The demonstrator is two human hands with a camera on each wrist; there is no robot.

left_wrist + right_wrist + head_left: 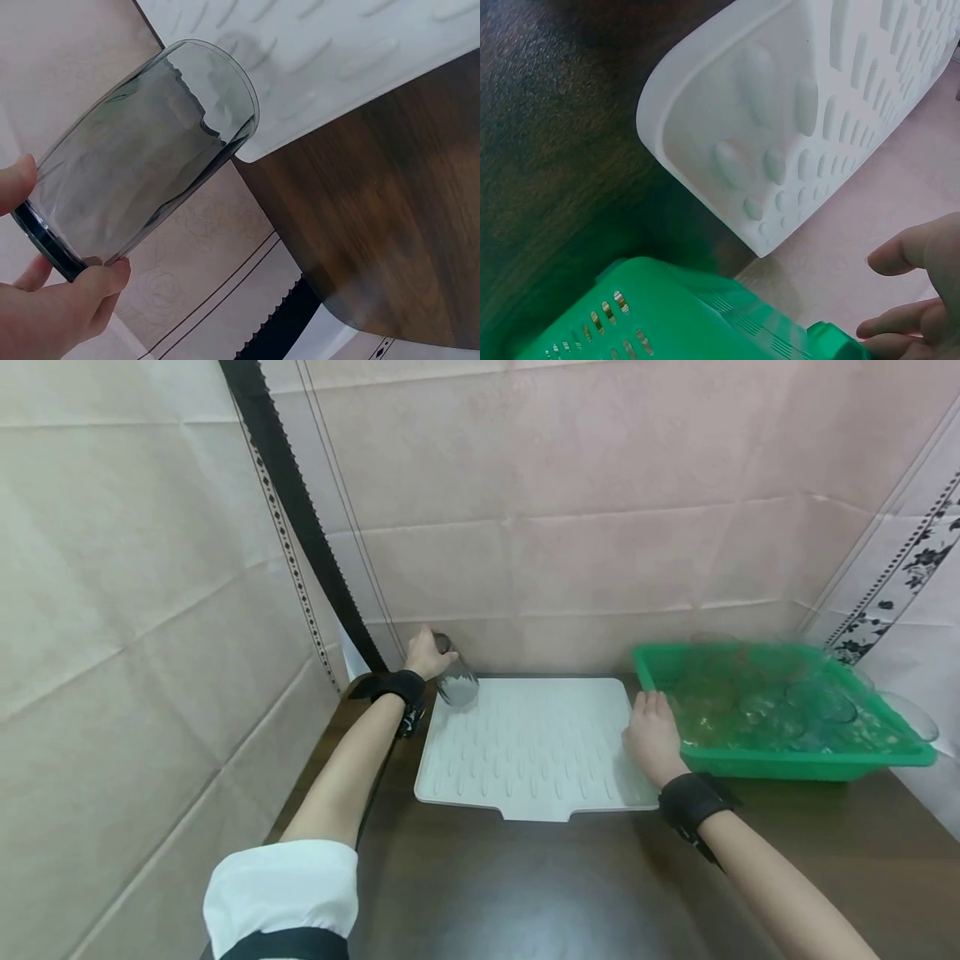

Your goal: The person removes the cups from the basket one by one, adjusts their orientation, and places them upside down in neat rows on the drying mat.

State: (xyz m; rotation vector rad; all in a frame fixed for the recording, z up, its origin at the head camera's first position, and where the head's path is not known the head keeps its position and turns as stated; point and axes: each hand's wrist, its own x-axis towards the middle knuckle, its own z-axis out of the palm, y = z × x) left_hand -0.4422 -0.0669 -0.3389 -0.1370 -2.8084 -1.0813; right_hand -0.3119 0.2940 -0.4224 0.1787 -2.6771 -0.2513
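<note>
A clear drinking glass (459, 687) with a thick dark base is tipped mouth-down over the far left corner of a white ridged drainboard (525, 752). My left hand (426, 656) grips it at the base end, fingers and thumb on opposite sides, as the left wrist view shows; the glass's rim (255, 112) overlaps the board's corner there. On the other side, my right hand (652, 739) is between the board's right edge and a green plastic basket (787, 764). Its thumb and fingers are spread apart with nothing between them in the right wrist view, fingertips close to the basket's rim.
Several clear glasses (817, 702) lie in the basket, one sticking out over its right side. Everything stands on a dark brown wooden table (525, 893). Pale cloth (562, 527) hangs behind and along both sides, with a black strip (300, 510) at the left.
</note>
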